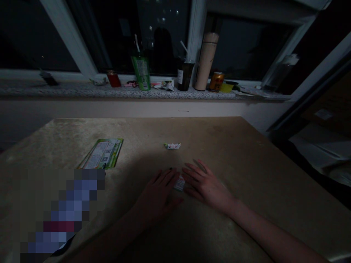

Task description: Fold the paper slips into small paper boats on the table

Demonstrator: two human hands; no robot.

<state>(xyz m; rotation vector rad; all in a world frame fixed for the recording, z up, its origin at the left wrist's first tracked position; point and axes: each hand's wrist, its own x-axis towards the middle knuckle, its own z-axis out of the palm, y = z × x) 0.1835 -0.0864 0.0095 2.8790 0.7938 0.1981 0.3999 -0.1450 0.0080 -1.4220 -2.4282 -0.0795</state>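
Note:
A small printed piece of paper (179,183) lies on the table between my two hands, partly covered by them. My left hand (161,188) rests palm down at its left side, fingers stretched out, with the fingertips by the paper's edge. From the right, my right hand (204,181) lies over the other side of the paper, its fingers spread and flat. Whether the covered edges are folded, I cannot tell. Beyond the hands sits a small folded, printed paper piece with raised ends (172,146), touched by neither hand.
Green-and-white printed sheets or packets (105,153) lie at the table's left, near a pixelated object (65,212). Along the granite windowsill (90,91) stand a green cup (142,73), a dark cup (185,76), a tall pink bottle (206,62) and an orange can (216,81).

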